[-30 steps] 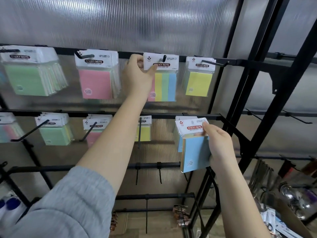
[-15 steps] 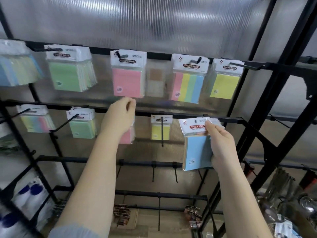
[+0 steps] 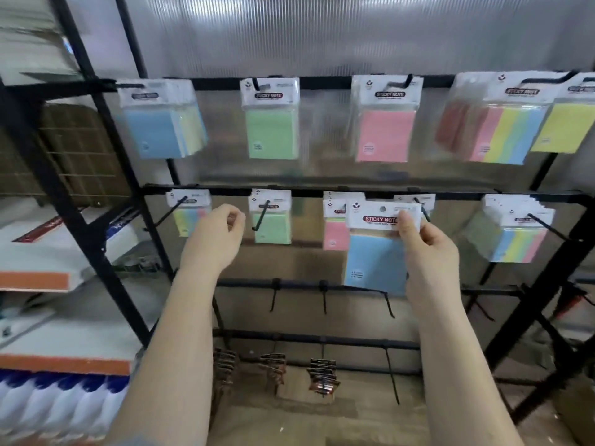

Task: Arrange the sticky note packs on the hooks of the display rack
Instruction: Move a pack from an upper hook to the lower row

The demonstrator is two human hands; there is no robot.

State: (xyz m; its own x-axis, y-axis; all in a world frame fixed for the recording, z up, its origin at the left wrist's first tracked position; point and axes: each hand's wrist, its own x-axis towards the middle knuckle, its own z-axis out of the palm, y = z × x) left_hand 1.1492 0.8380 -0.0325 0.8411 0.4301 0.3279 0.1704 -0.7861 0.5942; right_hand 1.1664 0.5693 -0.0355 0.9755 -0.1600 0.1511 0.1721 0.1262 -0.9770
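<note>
My right hand (image 3: 425, 249) pinches the white header card of a blue sticky note pack (image 3: 373, 262) and holds it in front of the rack's middle rail (image 3: 309, 190), near a hook (image 3: 421, 209). My left hand (image 3: 215, 236) hangs in the air with loosely curled fingers, holding nothing, between a striped pack (image 3: 190, 214) and a green pack (image 3: 272, 220) on the middle row. A pink pack (image 3: 333, 230) hangs partly behind the held one. The top row carries blue (image 3: 161, 123), green (image 3: 270, 123), pink (image 3: 384, 127), striped (image 3: 502, 130) and yellow (image 3: 566, 123) packs.
More striped packs (image 3: 515, 233) hang at the middle right. Two lower rails (image 3: 289, 284) carry bare black hooks. Small brown packets (image 3: 322, 375) hang near the floor. To the left stands a shelf with boxes (image 3: 42, 252) and white bottles with blue caps (image 3: 48, 403).
The view has swung left and the rack now sits further right. My left hand dropped from the top row to the middle row. My right hand carried the blue pack leftward along the middle row.
</note>
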